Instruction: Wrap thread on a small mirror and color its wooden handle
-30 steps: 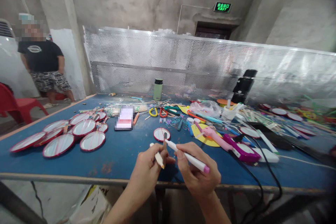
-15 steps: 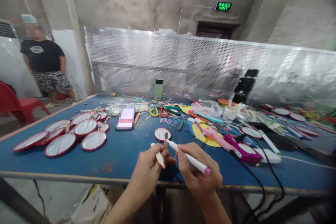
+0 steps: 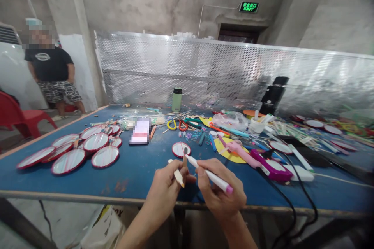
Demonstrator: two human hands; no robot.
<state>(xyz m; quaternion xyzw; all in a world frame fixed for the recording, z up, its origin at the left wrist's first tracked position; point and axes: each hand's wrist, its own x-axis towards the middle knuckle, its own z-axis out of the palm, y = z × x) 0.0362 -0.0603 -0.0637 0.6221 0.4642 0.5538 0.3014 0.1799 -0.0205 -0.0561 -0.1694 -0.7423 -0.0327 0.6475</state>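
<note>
Closed around a flat brown stick (image 3: 185, 154), my left hand (image 3: 168, 181) is near the table's front edge. A cream pen-like piece with an orange tip (image 3: 179, 179) also sticks out between its fingers. My right hand (image 3: 223, 190) grips a white marker (image 3: 214, 178) with a pink end, its tip touching or very close to the stick. Just beyond the stick lies a round white disc with a red rim (image 3: 177, 149); the stick's upper end overlaps it, and I cannot tell whether they are joined.
Red-rimmed discs (image 3: 68, 161) are piled on the left, beside a phone (image 3: 140, 131). A green bottle (image 3: 177, 100) stands at the back. On the right are a pink glue gun (image 3: 244, 154), a purple device (image 3: 274, 168), black cables (image 3: 305, 194) and a cup of markers (image 3: 257, 125).
Both hands keep nearly the same pose, with the marker at the stick. The view has shifted very slightly; nothing was taken up or let go.
</note>
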